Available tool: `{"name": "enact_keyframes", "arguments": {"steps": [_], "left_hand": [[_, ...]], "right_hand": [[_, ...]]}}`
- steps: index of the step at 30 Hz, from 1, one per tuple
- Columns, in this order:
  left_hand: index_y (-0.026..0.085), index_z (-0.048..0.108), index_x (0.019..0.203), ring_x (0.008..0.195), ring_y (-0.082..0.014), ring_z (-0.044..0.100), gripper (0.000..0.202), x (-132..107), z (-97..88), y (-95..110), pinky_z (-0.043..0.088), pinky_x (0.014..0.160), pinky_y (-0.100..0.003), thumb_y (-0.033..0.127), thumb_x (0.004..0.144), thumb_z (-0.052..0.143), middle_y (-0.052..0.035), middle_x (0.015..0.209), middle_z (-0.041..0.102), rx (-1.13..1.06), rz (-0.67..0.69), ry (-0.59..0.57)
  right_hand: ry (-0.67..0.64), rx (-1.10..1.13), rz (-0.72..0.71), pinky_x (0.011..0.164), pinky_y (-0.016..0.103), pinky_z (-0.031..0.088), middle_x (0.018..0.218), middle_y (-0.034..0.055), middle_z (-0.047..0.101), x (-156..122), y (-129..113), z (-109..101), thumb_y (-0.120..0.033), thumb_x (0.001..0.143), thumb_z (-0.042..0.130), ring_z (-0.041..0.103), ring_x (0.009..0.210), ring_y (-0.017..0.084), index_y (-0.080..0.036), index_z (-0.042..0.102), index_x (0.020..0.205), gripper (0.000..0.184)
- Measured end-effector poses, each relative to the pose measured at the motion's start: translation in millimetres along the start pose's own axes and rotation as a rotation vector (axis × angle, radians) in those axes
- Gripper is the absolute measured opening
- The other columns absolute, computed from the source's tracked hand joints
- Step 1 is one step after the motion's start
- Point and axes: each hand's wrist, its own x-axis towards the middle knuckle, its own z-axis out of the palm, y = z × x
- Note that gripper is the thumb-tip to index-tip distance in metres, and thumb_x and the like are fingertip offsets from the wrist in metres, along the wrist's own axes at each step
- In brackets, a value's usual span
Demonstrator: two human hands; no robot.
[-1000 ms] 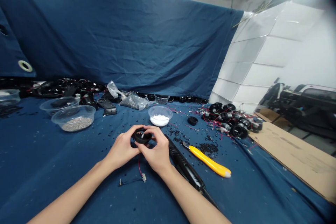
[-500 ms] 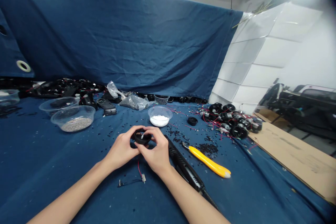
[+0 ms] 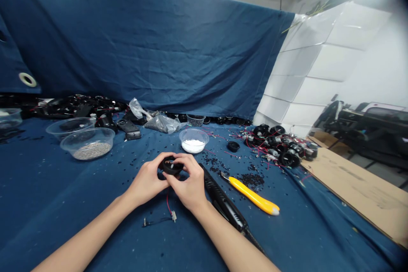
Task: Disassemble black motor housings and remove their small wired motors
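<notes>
Round black plastic-looking housing point(image 3: 172, 170) is btwn L hand point(image 3: 148, 180) & R hand point(image 3: 190, 180) over blue fabric cloth point(image 3: 86, 193), fingers pinching its rim — prob. light, stiff, slickish — best gripped by outer wall.

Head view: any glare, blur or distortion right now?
Head view, upper right: whitish haze and a dark corner; head view, right side: cardboard soft, white stack looks stretched; head view, centre: left hand and right hand fairly clear, but detail inside the black ring is too small to read.
</notes>
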Motion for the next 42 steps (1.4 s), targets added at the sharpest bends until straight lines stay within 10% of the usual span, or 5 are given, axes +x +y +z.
{"name": "enact_keyframes", "arguments": {"steps": [33, 42], "left_hand": [[0.022, 0.054, 0.123, 0.104, -0.0234, 0.067, 0.048, -0.9, 0.5, -3.2, 0.051, 0.091, -0.032, 0.021, 0.076, 0.064, -0.0057, 0.120, 0.067, 0.016, -0.023, 0.001], [0.015, 0.054, 0.119, 0.104, -0.0270, 0.067, 0.054, 6.3, 13.6, -16.1, 0.052, 0.096, -0.042, 0.029, 0.070, 0.070, -0.0121, 0.115, 0.069, -0.471, -0.252, -0.045]], "right_hand": [[0.072, 0.016, 0.057, 0.091, 0.035, 0.057, 0.109, 0.0066, 0.072, -1.5, 3.7, 1.3, -0.016, 0.069, 0.074, 0.068, 0.100, 0.022, -0.020, 0.072, 0.100, 0.030], [0.023, 0.050, 0.277, 0.082, 0.031, 0.060, 0.118, 0.0100, 0.067, -2.8, -6.1, -2.2, -0.021, 0.074, 0.070, 0.066, 0.107, 0.023, -0.017, 0.064, 0.118, 0.045]]}}
